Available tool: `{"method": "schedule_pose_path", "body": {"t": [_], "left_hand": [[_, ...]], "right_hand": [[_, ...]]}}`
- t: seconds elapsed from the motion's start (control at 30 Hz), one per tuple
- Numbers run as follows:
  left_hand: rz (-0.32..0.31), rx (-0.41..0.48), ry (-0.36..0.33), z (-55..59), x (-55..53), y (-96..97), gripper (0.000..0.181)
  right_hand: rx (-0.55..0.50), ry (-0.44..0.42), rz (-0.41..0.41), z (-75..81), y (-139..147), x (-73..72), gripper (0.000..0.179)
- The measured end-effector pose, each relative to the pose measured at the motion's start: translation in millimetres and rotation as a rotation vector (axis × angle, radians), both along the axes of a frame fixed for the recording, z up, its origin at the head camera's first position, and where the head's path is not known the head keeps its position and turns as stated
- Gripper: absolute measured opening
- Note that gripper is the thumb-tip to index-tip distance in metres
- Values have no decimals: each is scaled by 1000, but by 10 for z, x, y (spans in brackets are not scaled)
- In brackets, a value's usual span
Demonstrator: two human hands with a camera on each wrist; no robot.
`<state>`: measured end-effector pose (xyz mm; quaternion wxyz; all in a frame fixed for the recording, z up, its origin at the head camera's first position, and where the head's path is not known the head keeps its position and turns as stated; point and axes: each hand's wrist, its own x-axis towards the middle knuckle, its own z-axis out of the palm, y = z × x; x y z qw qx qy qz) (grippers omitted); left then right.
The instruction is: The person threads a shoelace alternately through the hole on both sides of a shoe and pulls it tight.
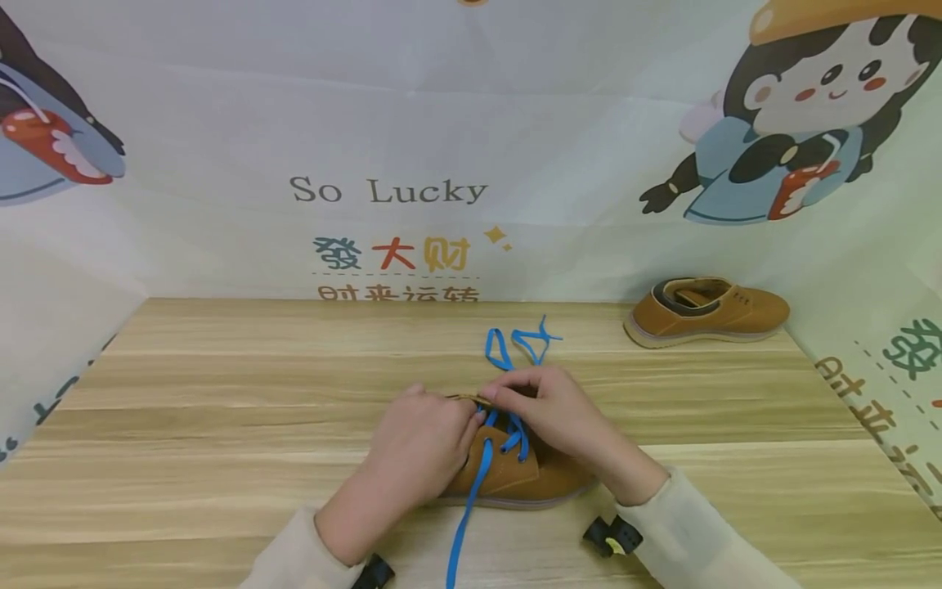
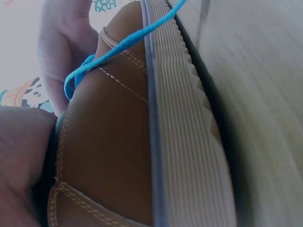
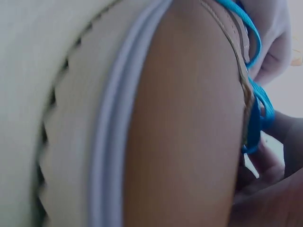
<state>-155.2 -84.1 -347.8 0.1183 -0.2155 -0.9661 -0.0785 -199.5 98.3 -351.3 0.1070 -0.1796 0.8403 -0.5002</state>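
A brown shoe [image 1: 548,483] with a pale ribbed sole [image 2: 189,123] stands on the table, its toe to the right. Blue shoelace [image 1: 478,478] runs through several of its eyelets; one long end trails down the near side, and the other lies in loops beyond the shoe. My left hand [image 1: 423,446] grips the shoe around its opening, thumb by the lacing. With thumb and forefinger my right hand [image 1: 552,409] pinches at the far lacing edge, where the shoelace seems to pass; the exact contact is hidden. The right wrist view shows shoelace [image 3: 265,109] close to fingers.
A second brown shoe [image 1: 710,311], with no lace visible, stands at the table's back right corner. The wooden table [image 1: 221,393] meets a printed white backdrop [image 1: 397,123] behind and at both sides.
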Motion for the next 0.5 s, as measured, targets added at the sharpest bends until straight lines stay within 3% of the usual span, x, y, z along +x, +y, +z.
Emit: {"method": "schedule_pose_path", "body": {"t": [0.17, 0.23, 0.3, 0.43, 0.5], "left_hand": [[3, 291, -136, 61, -24, -17, 21], [-8, 403, -156, 99, -42, -52, 13], [-37, 433, -101, 122, -69, -96, 10], [-122, 400, 84, 117, -136, -181, 15], [-150, 399, 115, 90, -169, -204, 12]], "right_hand": [[-95, -66, -46, -52, -40, 4, 18], [-105, -63, -51, -55, -48, 6, 17], [-108, -56, -60, -54, -52, 6, 17], [-112, -39, -67, -48, -54, 7, 18], [-120, -38, -80, -47, -57, 5, 18]]}}
